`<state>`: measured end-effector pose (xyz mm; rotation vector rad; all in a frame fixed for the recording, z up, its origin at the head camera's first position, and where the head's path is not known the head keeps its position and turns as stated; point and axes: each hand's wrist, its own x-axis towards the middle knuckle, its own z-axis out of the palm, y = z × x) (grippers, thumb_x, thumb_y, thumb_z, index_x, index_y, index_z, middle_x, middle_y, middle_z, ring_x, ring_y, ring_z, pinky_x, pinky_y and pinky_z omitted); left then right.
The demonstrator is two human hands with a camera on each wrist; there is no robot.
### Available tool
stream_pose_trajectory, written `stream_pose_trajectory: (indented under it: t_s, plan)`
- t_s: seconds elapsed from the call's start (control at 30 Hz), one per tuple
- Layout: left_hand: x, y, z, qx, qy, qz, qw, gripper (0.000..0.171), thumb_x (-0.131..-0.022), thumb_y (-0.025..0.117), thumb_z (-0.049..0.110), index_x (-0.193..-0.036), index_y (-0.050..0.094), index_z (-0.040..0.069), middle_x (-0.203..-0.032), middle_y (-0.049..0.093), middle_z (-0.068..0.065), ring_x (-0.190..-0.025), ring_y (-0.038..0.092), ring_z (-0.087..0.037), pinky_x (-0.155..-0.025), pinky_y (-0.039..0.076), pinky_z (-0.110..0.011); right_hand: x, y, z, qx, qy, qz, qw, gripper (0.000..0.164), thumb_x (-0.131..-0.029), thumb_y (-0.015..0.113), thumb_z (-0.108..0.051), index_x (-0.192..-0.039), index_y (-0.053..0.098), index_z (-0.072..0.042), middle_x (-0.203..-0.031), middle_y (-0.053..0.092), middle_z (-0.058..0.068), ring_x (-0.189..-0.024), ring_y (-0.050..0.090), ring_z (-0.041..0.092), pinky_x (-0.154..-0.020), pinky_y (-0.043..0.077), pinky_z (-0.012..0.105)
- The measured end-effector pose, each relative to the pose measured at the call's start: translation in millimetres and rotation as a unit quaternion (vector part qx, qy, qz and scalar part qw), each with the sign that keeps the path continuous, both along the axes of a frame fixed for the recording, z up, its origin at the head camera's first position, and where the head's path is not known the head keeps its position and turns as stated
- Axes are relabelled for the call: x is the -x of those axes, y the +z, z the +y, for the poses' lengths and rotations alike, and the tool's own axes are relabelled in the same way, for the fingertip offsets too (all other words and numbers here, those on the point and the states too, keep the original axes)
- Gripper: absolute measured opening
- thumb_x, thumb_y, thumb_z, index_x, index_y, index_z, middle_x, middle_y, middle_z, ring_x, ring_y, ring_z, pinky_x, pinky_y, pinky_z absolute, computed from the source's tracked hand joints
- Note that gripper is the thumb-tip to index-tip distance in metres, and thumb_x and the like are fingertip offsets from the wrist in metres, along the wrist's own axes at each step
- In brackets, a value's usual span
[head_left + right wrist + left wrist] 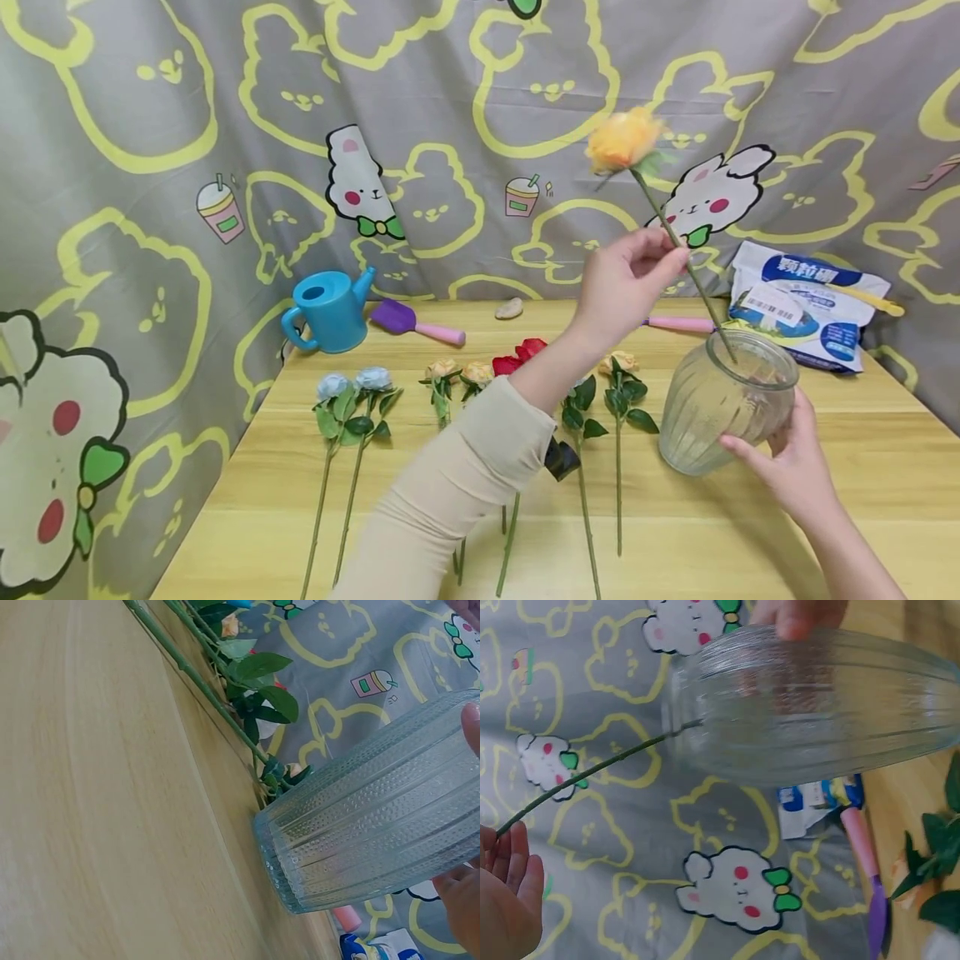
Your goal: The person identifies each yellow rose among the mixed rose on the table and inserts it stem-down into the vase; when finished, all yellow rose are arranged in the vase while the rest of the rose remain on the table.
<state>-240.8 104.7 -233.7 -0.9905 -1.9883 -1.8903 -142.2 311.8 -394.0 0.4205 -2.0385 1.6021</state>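
Note:
My left hand (630,279) pinches the green stem of a yellow-orange rose (622,142) between thumb and fingers. The bloom is up high, slightly blurred, and the stem's lower end is inside the mouth of a ribbed clear glass vase (697,417). In the left wrist view the stem (592,771) enters past the rim. With my right hand (795,467) I hold the vase from the right side, thumb in front; the other fingers are mostly hidden behind the glass. The vase leans a little; whether its base (277,862) touches the table I cannot tell.
Pale blue roses (352,383), red roses (517,357) and yellow ones (618,364) lie on the wooden table (240,517), some behind my left arm. Farther back are a blue watering can (333,312), a purple shovel (416,322), a stone (508,309) and a white-blue bag (806,308).

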Motion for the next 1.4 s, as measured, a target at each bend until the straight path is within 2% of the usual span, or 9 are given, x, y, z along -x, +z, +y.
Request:
stream_pose_trajectory:
  t_s: [0.17, 0.37, 0.53, 0.67, 0.83, 0.97, 1.13, 1.4]
  plan:
    - [-3.7, -16.4, 20.7, 0.089, 0.022, 0.001, 0.9958, 0.009, -0.086, 0.062, 0.018, -0.085, 0.064, 0.009, -0.079, 0.065, 0.005, -0.066, 0.055, 0.007, -0.063, 0.044, -0.007, -1.8, 1.0, 2.6, 0.006, 0.001, 0.004, 1.0, 0.093, -0.061, 0.059, 0.031, -0.139, 0.021, -0.002, -0.128, 0.038, 0.006, -0.113, 0.043, 0.009, -0.092, 0.033, 0.011]
    - [-1.4, -33.1, 40.1, 0.186, 0.021, -0.01, 0.9822, 0.01, -0.087, 0.061, 0.023, -0.088, 0.063, 0.013, -0.077, 0.061, 0.012, -0.063, 0.052, 0.01, -0.059, 0.042, -0.005, -2.6, -1.4, 1.7, 0.006, -0.003, 0.004, 1.0, 0.092, -0.061, 0.059, 0.031, -0.139, 0.022, -0.002, -0.126, 0.04, 0.004, -0.111, 0.044, 0.007, -0.091, 0.034, 0.011]
    - [1.3, -43.7, 44.4, 0.246, 0.023, 0.021, 0.9688, 0.01, -0.086, 0.061, 0.022, -0.092, 0.064, 0.015, -0.077, 0.058, 0.015, -0.065, 0.049, 0.009, -0.06, 0.039, -0.003, -0.7, -0.4, -0.9, -0.006, -0.013, 0.004, 1.0, 0.093, -0.061, 0.061, 0.03, -0.139, 0.022, -0.003, -0.125, 0.039, 0.004, -0.108, 0.045, 0.007, -0.089, 0.035, 0.01]
    - [2.4, -46.7, 46.3, 0.254, 0.013, 0.033, 0.9664, 0.011, -0.085, 0.061, 0.018, -0.095, 0.064, 0.014, -0.079, 0.06, 0.012, -0.068, 0.049, 0.009, -0.063, 0.038, -0.002, 0.9, 0.8, -1.7, -0.014, -0.017, 0.006, 1.0, 0.094, -0.06, 0.061, 0.031, -0.139, 0.021, -0.002, -0.125, 0.039, 0.004, -0.106, 0.046, 0.006, -0.088, 0.036, 0.01]
    - [2.7, -46.5, 52.0, 0.261, 0.004, 0.034, 0.9647, 0.014, -0.084, 0.061, 0.016, -0.097, 0.063, 0.013, -0.08, 0.059, 0.013, -0.07, 0.049, 0.01, -0.065, 0.038, -0.001, 1.4, 0.4, -2.3, 0.001, -0.013, 0.007, 1.0, 0.095, -0.059, 0.061, 0.032, -0.139, 0.021, -0.001, -0.126, 0.039, 0.004, -0.108, 0.046, 0.007, -0.089, 0.035, 0.01]
    - [2.5, -45.5, 55.9, 0.286, 0.002, 0.037, 0.9576, 0.012, -0.084, 0.06, 0.019, -0.095, 0.064, 0.016, -0.079, 0.058, 0.014, -0.07, 0.048, 0.01, -0.064, 0.037, -0.002, 1.1, -0.5, -2.5, 0.006, -0.013, 0.004, 1.0, 0.095, -0.059, 0.061, 0.031, -0.139, 0.021, -0.001, -0.127, 0.039, 0.004, -0.109, 0.045, 0.007, -0.09, 0.034, 0.01]
    - [1.7, -45.1, 60.2, 0.297, -0.001, 0.046, 0.9538, 0.009, -0.087, 0.058, 0.024, -0.092, 0.064, 0.018, -0.078, 0.057, 0.016, -0.069, 0.048, 0.01, -0.064, 0.037, -0.002, 0.8, -1.1, -1.3, 0.001, -0.018, 0.005, 1.0, 0.095, -0.059, 0.061, 0.031, -0.139, 0.02, -0.001, -0.128, 0.038, 0.006, -0.109, 0.044, 0.007, -0.09, 0.034, 0.011]
    - [-0.1, -46.7, 67.1, 0.304, -0.001, 0.031, 0.9522, 0.012, -0.086, 0.061, 0.021, -0.097, 0.065, 0.018, -0.082, 0.06, 0.015, -0.07, 0.048, 0.011, -0.063, 0.037, -0.001, -0.7, -2.8, -1.3, 0.012, -0.024, 0.007, 1.0, 0.094, -0.058, 0.06, 0.032, -0.138, 0.022, 0.0, -0.127, 0.038, 0.005, -0.11, 0.044, 0.007, -0.09, 0.034, 0.011]
